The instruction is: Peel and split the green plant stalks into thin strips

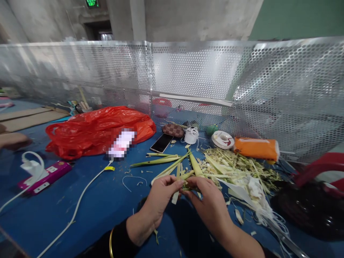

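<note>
My left hand (157, 199) and my right hand (211, 200) meet over the blue table. Thumb and fingers of both are pinched together on a pale green leafy stalk (187, 175); its exact kind I cannot tell, and its lower part is hidden by the fingers. A flat pale strip (175, 197) hangs below the left fingertips. Just beyond the hands lie several long green stalks (156, 161) and a wider pointed one (195, 163). To the right of them spreads a heap of shredded plant scraps (242, 166).
A red plastic bag (99, 125), a lit phone (122, 143) on a white cable (80, 197) and a purple power strip (57, 172) lie left. Behind are a dark phone (161, 142) and tape roll (223, 139). An orange packet (255, 148) and black red-handled object (309, 211) stand right.
</note>
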`<state>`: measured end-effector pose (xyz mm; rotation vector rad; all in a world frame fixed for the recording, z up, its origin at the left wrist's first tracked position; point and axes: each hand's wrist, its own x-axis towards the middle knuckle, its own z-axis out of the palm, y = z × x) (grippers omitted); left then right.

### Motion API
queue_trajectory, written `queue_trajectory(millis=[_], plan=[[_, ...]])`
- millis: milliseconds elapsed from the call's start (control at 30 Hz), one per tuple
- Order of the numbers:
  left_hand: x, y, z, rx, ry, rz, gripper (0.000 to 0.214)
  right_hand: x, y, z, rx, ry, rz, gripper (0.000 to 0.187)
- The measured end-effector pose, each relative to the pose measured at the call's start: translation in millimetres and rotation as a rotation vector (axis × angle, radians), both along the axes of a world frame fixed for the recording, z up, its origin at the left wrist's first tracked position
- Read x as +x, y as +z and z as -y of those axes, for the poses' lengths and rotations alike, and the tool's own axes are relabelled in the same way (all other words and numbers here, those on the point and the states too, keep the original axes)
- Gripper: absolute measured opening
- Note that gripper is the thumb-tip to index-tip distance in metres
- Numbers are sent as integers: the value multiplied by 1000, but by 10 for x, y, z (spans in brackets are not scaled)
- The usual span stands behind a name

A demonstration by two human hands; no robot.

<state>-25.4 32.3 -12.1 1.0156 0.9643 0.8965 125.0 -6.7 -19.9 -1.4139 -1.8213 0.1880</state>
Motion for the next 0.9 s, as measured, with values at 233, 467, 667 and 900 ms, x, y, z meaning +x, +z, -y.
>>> queue_trajectory(millis=[233, 467, 667, 900], plan=[[0, -13, -2, 13, -33, -23, 27, -16, 17, 9, 101, 78, 10, 15], [15, 21, 25, 101, -61, -109, 25, -20, -58, 8, 113, 31, -36, 9], [34, 6, 48, 110, -24, -98, 24, -5, -37, 10, 134, 55, -46, 13], [9, -14, 9, 123, 47, -137, 26, -1, -40, 2, -101, 6, -161, 7]])
